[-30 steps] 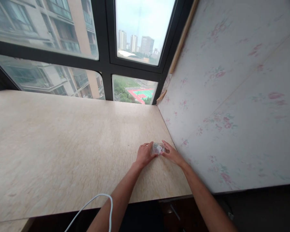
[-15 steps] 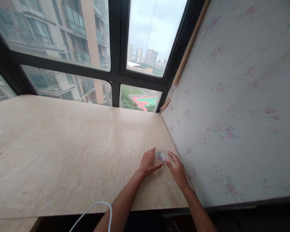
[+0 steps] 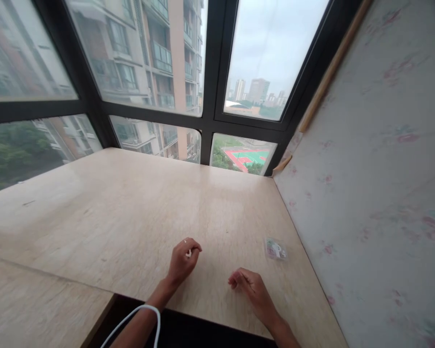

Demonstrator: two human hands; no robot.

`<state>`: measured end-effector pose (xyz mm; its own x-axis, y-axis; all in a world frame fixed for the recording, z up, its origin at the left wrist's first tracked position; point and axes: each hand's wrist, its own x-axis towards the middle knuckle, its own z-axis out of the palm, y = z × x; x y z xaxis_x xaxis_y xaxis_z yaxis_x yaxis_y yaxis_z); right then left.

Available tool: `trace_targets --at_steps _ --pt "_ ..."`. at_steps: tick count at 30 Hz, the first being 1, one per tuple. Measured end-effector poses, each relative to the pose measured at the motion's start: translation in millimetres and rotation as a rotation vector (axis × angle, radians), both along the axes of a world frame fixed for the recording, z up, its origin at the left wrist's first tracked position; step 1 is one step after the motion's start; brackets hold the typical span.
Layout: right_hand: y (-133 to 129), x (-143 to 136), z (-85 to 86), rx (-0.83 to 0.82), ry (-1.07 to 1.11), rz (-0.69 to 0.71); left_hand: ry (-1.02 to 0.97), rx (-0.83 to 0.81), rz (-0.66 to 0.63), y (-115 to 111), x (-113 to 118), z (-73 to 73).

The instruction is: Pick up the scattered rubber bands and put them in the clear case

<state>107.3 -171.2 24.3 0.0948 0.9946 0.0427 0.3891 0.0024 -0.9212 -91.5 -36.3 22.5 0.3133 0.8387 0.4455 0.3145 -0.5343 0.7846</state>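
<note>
A small clear plastic box [image 3: 276, 249] with small multicoloured and white pieces inside rests on the marble-patterned ledge [image 3: 217, 203], close to the wall on the right. Neither hand touches it. My left hand [image 3: 183, 259] is over the middle of the ledge, its fingers curled toward the thumb in a loop, with a ring on one finger. I see nothing held in that loop. My right hand [image 3: 249, 288] is nearer the front edge, left of and below the box. Its fingers are folded in against the thumb, and no object shows in them.
A white cable [image 3: 148, 307] arches over my left forearm. Dark window frames [image 3: 207, 96] border the back of the ledge, and a flower-patterned wall [image 3: 377, 193] closes off the right side. At the front, the ledge ends over a dark gap [image 3: 199, 328].
Both hands have let go of the clear plastic box and drawn away to the left and toward me, fingers curling in. The box stays beside the wall. The view has turned left.
</note>
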Motion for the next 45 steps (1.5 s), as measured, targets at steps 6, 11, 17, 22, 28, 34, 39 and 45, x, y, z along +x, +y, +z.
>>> trace_targets --at_steps 6,11,17,22,28,34,39,45 --pt "19 -16 -21.7 -0.014 0.111 -0.100 -0.113 -0.237 0.257 -22 -14 -0.4" --pt "18 -18 -33.8 0.056 -0.015 -0.159 -0.096 -0.256 0.083 -39 1 -13.7" --pt "18 -19 -29.7 0.089 -0.116 -0.134 -0.076 -0.392 0.050 -30 1 -5.3" --pt "19 -19 -28.0 0.085 -0.114 -0.139 -0.098 -0.437 0.050 -30 0 -1.6" --pt "18 -19 -26.0 0.119 -0.040 -0.178 -0.133 -0.455 0.036 -32 -3 -3.6" --pt "-7 -6 -12.3 0.094 0.058 -0.204 -0.099 -0.454 -0.003 -28 -5 -8.3" --pt "-34 39 -4.5 0.135 -0.027 -0.419 -0.066 -0.462 -0.042 -28 -4 -5.1" --pt "-29 113 11.8 0.234 -0.202 -0.733 -0.067 -0.473 -0.057 -29 -4 -5.3"
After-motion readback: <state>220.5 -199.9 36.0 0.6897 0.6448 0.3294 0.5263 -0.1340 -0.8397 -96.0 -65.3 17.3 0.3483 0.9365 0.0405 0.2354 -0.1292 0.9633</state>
